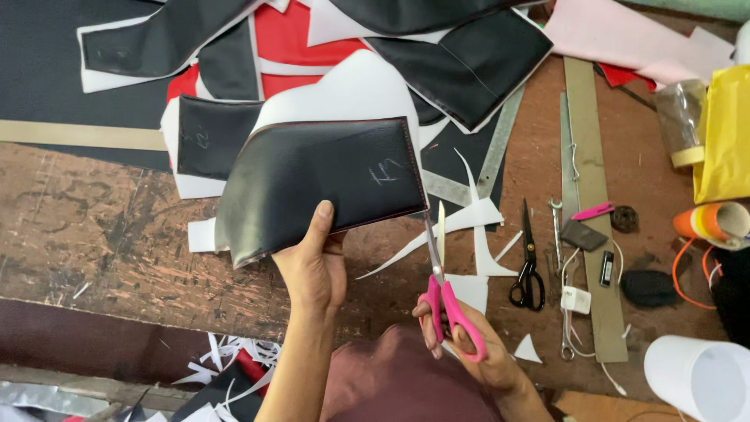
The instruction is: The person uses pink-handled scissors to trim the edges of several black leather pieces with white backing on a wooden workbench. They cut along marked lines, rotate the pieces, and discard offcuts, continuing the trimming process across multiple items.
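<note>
My left hand [314, 266] pinches the lower edge of a black leather panel [320, 181] backed with white foam, holding it up above the wooden table [101, 234]. The panel has red stitching along its edge and a chalk mark near its right side. My right hand [476, 348] grips pink-handled scissors [444, 293]; their blades point up and sit just at the panel's lower right corner.
More black, red and white cut pieces [437, 62] lie piled at the back. Black scissors [527, 270], metal rulers [587, 180], a wrench, a white charger, a yellow bag [723, 141] and a white roll [695, 375] crowd the right. White offcuts litter the table and the floor.
</note>
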